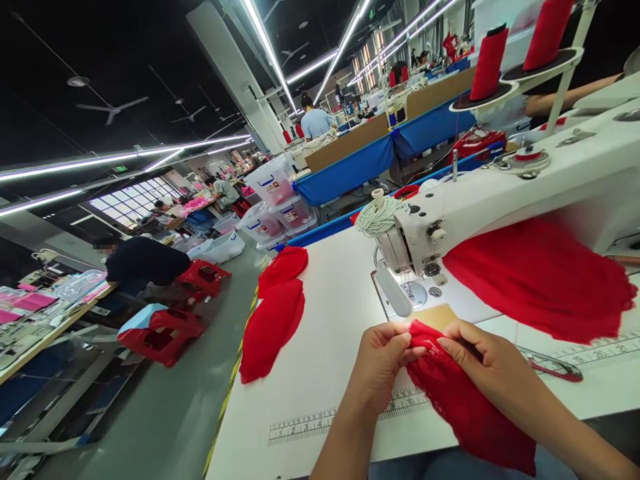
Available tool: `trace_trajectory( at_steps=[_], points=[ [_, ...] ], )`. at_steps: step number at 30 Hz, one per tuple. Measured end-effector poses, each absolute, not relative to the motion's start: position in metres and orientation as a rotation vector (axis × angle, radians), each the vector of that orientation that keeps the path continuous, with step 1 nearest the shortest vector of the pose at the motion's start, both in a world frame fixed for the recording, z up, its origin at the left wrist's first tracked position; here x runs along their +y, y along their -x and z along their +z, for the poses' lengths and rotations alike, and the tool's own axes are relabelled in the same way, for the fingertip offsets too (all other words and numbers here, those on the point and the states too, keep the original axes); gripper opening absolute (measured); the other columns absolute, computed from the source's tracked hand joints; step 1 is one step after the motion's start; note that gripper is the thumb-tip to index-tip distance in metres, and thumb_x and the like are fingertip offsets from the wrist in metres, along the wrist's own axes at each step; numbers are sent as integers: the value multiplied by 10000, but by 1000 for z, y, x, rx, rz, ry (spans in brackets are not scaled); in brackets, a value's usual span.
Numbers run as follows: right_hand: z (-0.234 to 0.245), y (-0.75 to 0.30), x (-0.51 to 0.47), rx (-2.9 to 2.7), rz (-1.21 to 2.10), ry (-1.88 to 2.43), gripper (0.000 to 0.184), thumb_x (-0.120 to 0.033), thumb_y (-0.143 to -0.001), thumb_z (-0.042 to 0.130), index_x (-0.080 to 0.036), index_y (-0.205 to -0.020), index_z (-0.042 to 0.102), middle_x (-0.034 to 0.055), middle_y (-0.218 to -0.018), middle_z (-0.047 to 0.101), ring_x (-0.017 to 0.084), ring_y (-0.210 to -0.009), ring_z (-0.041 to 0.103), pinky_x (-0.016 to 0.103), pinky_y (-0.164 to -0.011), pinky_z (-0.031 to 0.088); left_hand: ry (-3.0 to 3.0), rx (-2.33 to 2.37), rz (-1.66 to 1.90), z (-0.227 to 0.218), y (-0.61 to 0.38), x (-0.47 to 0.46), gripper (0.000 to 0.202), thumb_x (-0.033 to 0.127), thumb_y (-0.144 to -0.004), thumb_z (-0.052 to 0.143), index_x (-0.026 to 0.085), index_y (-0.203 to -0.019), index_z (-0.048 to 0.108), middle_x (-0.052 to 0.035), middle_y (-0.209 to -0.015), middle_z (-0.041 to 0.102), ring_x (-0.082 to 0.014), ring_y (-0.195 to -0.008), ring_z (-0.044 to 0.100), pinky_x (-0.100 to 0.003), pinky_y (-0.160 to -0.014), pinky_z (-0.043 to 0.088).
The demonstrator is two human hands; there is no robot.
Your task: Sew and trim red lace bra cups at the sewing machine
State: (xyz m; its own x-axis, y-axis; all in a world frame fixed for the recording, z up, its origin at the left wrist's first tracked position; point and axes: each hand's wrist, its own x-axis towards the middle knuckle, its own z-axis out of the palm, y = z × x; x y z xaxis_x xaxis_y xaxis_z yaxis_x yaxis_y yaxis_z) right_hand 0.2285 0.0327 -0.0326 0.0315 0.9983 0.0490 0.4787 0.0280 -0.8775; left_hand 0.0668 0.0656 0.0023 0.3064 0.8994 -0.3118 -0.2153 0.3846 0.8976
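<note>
Both my hands pinch one piece of red lace fabric (465, 407) just in front of the sewing machine's needle area. My left hand (383, 357) grips its upper left edge with closed fingers. My right hand (483, 357) holds the top edge from the right, fingers closed on the cloth. The lace hangs down over the table's near edge toward my lap. The white sewing machine (500, 200) stands right behind my hands, its presser foot (433, 270) a little above them. A larger red fabric piece (540, 280) lies under the machine arm.
Two red cloth pieces (273, 313) lie at the white table's (325, 347) left edge. A printed ruler (310, 423) runs along the front. Small scissors (555, 368) lie right of my hand. Red thread cones (490, 57) stand on the machine. Other workers, red stools (165, 337) and storage bins (273, 193) fill the aisle to the left.
</note>
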Motion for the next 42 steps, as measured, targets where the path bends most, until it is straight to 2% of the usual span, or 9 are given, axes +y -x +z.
trace_trajectory(
  at_steps=[9,21,24,27,30,34,38,40,42],
  points=[
    [-30,-228,33,-1552,920,1620,369,-553,-833,341,-254,-658,467,-30,-556,526,182,-541,512,293,-543,407,-855,993,914,-4,-68,66,318,381,-637,812,98,-634,666,9,-632,547,-70,-615,528,-191,-623,511],
    [-29,-226,34,-1554,938,1595,383,-564,-838,342,-253,-658,474,-28,-565,517,184,-554,513,296,-546,405,-856,997,917,-2,-67,65,321,393,-634,809,103,-661,676,-12,-660,583,-88,-630,540,-200,-599,492],
    [-27,-226,34,-1527,963,1550,380,-556,-856,375,-249,-661,487,-29,-563,521,178,-549,510,289,-536,411,-955,979,755,-2,-60,62,336,412,-649,807,105,-732,699,-19,-666,615,-97,-603,551,-205,-568,467],
    [-23,-224,36,-1500,1014,1444,364,-531,-878,414,-245,-670,504,-20,-591,558,181,-580,533,287,-554,435,-1013,893,585,-1,-52,57,290,314,-602,857,96,-728,712,0,-619,620,-71,-555,528,-173,-539,408],
    [-23,-221,40,-1420,1080,1300,310,-515,-899,431,-248,-856,582,20,-843,677,208,-747,622,307,-673,494,-694,810,800,-4,-47,49,260,297,-627,842,124,-789,735,-9,-711,699,-93,-622,600,-184,-620,468],
    [-34,-213,41,-1283,1088,1313,380,-545,-878,457,-255,-1098,567,71,-1157,654,253,-995,636,361,-841,502,-208,627,967,-17,-55,33,370,388,-679,811,146,-950,740,-63,-990,751,-176,-919,679,-255,-893,496],
    [-42,-205,34,-1335,1141,1164,341,-483,-890,465,-235,-1094,579,97,-1184,636,246,-1069,608,367,-929,473,-228,724,987,-24,-66,23,242,157,-771,735,125,-1010,720,-91,-965,757,-181,-888,700,-284,-908,502],
    [-41,-206,28,-1203,1081,1154,352,-518,-860,521,-241,-1065,591,90,-1168,631,241,-1073,596,340,-912,478,-159,750,1078,-18,-64,28,144,107,-847,604,116,-916,730,-87,-911,760,-164,-841,705,-283,-897,508],
    [-37,-211,21,-1026,1039,1233,358,-569,-824,578,-245,-972,614,55,-996,656,207,-910,613,292,-810,491,-27,714,1147,-8,-57,36,295,137,-907,472,115,-752,722,-74,-797,755,-138,-754,701,-263,-876,514]
  ],
)
